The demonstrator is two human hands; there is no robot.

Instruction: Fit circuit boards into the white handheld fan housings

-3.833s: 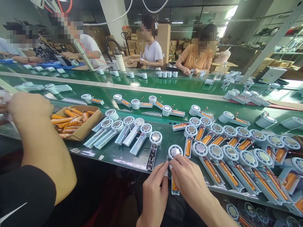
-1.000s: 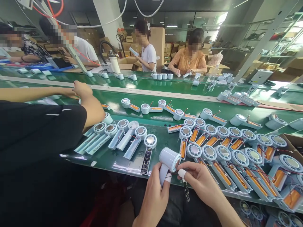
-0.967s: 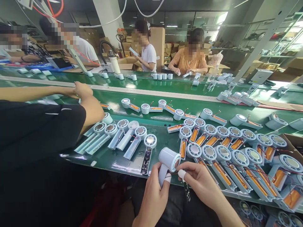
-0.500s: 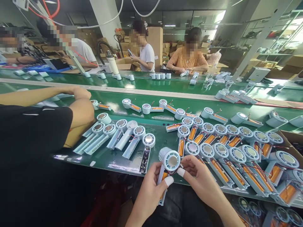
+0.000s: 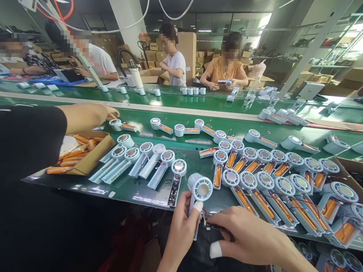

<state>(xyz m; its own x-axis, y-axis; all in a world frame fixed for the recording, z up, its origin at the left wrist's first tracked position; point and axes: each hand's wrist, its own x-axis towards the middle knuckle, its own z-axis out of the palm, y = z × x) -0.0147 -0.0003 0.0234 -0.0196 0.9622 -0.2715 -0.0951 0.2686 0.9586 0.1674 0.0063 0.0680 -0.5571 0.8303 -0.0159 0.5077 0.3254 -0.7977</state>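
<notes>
My left hand is closed around the handle of a pale blue handheld fan, held upright at the bench's front edge. Its round head faces up toward me, and the thumb, with a white cover on its tip, presses on the handle. Just right of the handle, my right hand has its fingers curled over a small dark circuit board, partly hidden under them. Thin red and black wires with a white connector show between board and fan. Another fan with an exposed black circuit board lies just left on the bench.
Several fans with orange batteries crowd the bench on the right. More fans lie at left beside a carton of orange batteries. A co-worker's arm reaches over the green conveyor. Other people sit opposite.
My right hand has moved down from beside the fan head to the handle, where a circuit board now shows under its fingers. The neighbour's arm has shifted, uncovering the battery carton.
</notes>
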